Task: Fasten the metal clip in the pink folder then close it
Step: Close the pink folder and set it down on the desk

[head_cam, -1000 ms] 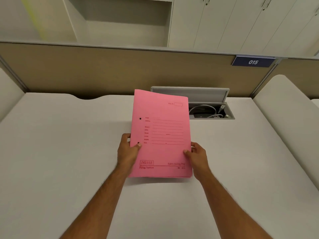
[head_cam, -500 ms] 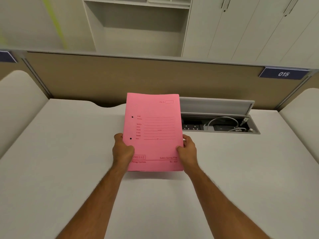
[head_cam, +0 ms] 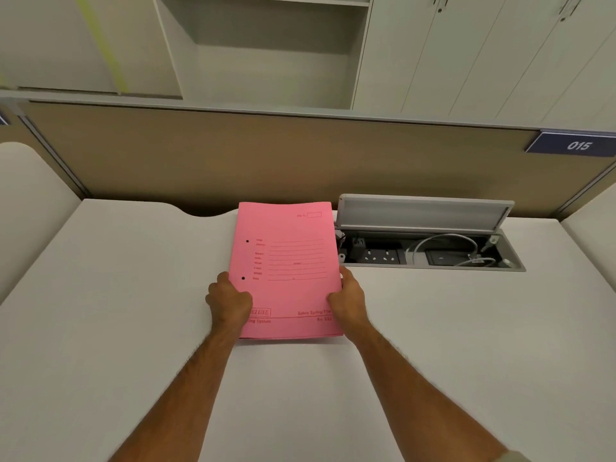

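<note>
The pink folder is closed, its printed front cover facing up, with two small dark holes near its left edge. It lies low over the white desk, its near edge close to the surface. My left hand grips the folder's lower left edge, thumb over the cover. My right hand grips the lower right edge. The metal clip is hidden inside the folder.
An open cable box with its grey lid raised sits in the desk just right of the folder, holding sockets and white cables. A brown partition runs along the desk's back edge, with a blue "015" sign.
The folder has come down from a tilted, raised hold toward the desk, now nearly flat. Both hands kept their grip. The view shifted, so the cable box now shows further right.
</note>
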`<state>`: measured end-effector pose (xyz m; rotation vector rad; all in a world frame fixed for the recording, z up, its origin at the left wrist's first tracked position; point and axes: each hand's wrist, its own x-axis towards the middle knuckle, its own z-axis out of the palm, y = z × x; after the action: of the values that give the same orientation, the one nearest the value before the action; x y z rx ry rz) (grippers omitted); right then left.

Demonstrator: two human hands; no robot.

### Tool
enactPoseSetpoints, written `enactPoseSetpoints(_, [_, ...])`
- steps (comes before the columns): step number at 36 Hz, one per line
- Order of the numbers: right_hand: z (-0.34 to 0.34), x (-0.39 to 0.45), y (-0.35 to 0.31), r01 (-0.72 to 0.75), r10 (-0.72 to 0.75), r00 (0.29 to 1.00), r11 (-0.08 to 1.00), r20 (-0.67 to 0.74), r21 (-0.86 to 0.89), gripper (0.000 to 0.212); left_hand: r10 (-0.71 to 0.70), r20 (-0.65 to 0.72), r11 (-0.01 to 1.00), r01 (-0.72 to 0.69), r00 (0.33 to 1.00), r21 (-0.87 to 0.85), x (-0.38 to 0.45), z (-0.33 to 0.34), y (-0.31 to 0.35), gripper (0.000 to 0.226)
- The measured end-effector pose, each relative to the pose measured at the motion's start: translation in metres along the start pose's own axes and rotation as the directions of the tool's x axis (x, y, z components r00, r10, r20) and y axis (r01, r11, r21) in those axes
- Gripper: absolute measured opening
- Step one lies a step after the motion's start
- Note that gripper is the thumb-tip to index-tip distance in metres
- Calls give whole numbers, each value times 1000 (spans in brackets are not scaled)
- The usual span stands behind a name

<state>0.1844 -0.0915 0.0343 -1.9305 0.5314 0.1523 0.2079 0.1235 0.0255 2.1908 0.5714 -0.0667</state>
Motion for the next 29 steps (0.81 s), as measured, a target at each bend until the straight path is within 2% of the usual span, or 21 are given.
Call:
enactPoseSetpoints(17, [26, 26, 10, -18, 12, 997, 996, -73, -87, 48, 16, -34, 995, -12, 999, 103, 25, 17, -9, 36])
enactPoseSetpoints(25, [27, 27, 3, -55, 47, 995, 995, -87, -87, 43, -28, -49, 953, 42, 998, 301, 20, 14, 1, 49])
enactPoseSetpoints(29, [19, 14, -2, -50, 12, 987, 970, -158, -239, 55, 61, -96, 917, -18, 994, 398, 9, 7, 7, 51])
